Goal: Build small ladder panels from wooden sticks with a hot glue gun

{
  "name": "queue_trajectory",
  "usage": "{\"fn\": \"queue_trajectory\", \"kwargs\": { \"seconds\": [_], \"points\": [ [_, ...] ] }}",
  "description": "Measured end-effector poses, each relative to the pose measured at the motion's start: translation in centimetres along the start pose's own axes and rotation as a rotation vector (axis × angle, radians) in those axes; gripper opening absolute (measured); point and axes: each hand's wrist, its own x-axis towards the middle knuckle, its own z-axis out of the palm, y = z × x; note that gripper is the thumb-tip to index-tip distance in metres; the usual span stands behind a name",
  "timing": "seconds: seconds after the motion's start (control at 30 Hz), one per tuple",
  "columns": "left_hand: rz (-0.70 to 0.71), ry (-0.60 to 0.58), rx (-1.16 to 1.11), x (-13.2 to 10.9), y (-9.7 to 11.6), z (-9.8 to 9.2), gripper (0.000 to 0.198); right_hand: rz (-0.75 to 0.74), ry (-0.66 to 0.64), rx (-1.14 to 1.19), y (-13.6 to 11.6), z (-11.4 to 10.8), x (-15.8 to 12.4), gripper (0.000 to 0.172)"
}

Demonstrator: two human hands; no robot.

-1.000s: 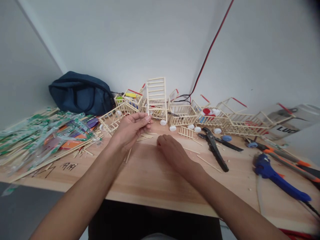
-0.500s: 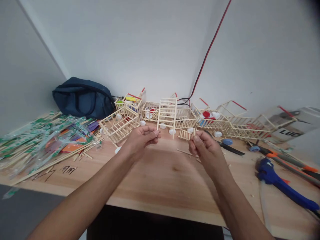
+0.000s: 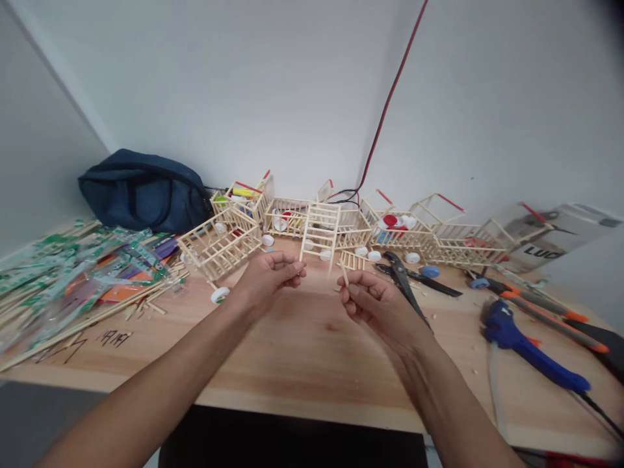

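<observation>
My left hand (image 3: 277, 276) pinches the lower left end of a small ladder-like frame of wooden sticks (image 3: 320, 225), holding it upright above the table. Between the thumb and fingers of my right hand (image 3: 373, 302) is a short wooden stick (image 3: 344, 273), tilted, just right of the frame's lower end; I see a small space between them. Behind my hands stand several miniature carts built from sticks, among them a tipped one (image 3: 221, 244) at left and one holding bottle caps (image 3: 397, 231). A small stick panel (image 3: 351, 261) lies flat behind my right hand.
Wrapped sticks (image 3: 63, 279) are heaped at left, before a blue bag (image 3: 143, 192). At right lie a blue glue gun (image 3: 529, 348) with its cord, black pliers (image 3: 402, 279) and orange-handled pliers (image 3: 550, 315). The table's front edge (image 3: 302, 411) runs below my forearms.
My right hand has moved left, bringing its short stick close to the frame's lower end. The black pliers behind that hand show more fully. The view has shifted slightly to the right.
</observation>
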Motion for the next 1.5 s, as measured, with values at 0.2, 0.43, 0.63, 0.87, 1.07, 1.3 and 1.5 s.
{"fn": "queue_trajectory", "kwargs": {
  "seconds": [0.2, 0.43, 0.63, 0.87, 1.07, 1.3, 1.5],
  "points": [
    [-0.001, -0.022, 0.022, 0.0, -0.5, 0.1, 0.026, -0.096, -0.016, -0.185, 0.0, 0.1, -0.3, 0.031],
    [-0.036, -0.015, 0.032, 0.0, -0.9, 0.4, 0.026, -0.682, 0.347, -0.888, 0.2, 0.1, -0.1, 0.011],
    [-0.063, 0.002, 0.046, -0.1, -1.2, 0.9, 0.027, -0.833, 0.366, -1.161, 0.9, 0.5, 0.2, 0.012],
    [-0.052, -0.024, 0.028, -0.3, -1.8, 1.4, 0.025, -0.778, 0.434, -1.335, 1.5, 0.8, 0.5, 0.017],
    [-0.066, -0.034, 0.035, -0.4, -1.8, 1.6, 0.023, -0.755, 0.483, -1.405, 1.8, 0.7, 0.7, 0.019],
    [-0.048, -0.036, 0.042, -0.4, -1.8, 1.6, 0.023, -0.764, 0.477, -1.448, 1.9, 0.9, 0.9, 0.018],
    [-0.047, -0.034, 0.050, -0.5, -1.9, 1.7, 0.022, -0.757, 0.483, -1.470, 2.0, 1.0, 1.0, 0.020]
  ]
}}
